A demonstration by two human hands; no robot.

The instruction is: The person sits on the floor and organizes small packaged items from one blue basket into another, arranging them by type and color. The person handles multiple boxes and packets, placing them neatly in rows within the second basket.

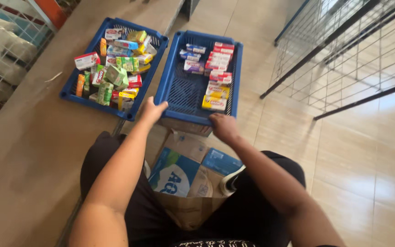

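Roughly half done, we judge: right blue crate (179, 91) on cardboard box (186, 171) holds neat rows (far side only); left crate (76, 89) jumbled. Left hand (152, 110), right hand (222, 126) grasping near rim.

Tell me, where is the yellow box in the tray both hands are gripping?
The yellow box lies in the near right corner of the right-hand blue tray, just beyond the right hand on its near rim, below a row of red-and-white boxes.

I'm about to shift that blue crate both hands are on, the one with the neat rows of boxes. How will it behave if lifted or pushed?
The blue crate looks rigid, so it should keep its shape. Probably light: the small boxes fill only part of it. They sit to one side, so it may tip that way, and they could slide over the bare floor.
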